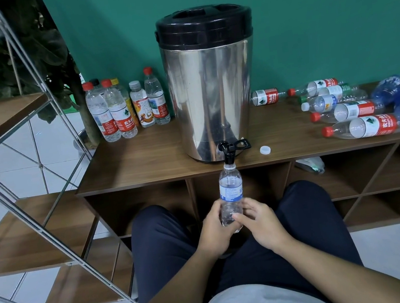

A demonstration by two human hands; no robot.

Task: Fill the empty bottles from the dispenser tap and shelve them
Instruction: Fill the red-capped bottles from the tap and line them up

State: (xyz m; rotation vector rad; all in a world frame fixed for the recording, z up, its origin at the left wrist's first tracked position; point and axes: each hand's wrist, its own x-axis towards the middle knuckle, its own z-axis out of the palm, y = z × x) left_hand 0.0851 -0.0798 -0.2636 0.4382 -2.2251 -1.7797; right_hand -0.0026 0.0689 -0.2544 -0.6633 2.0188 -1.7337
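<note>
Both my hands, left (216, 227) and right (257, 219), grip the thin, squashable bottle (230, 193) low under the tap (227, 149); expect increasing weight.

Glossy steel dispenser (212, 94), wood-grain counter (144, 158)

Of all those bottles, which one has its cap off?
The blue-labelled bottle held upright under the dispenser tap by both hands; its neck is open. A loose white cap lies on the counter nearby, while the others whose necks show wear caps.

A single head-worn wide-angle view looks forward and down, seemingly from a seated position, close to the dispenser (211, 87).
</note>
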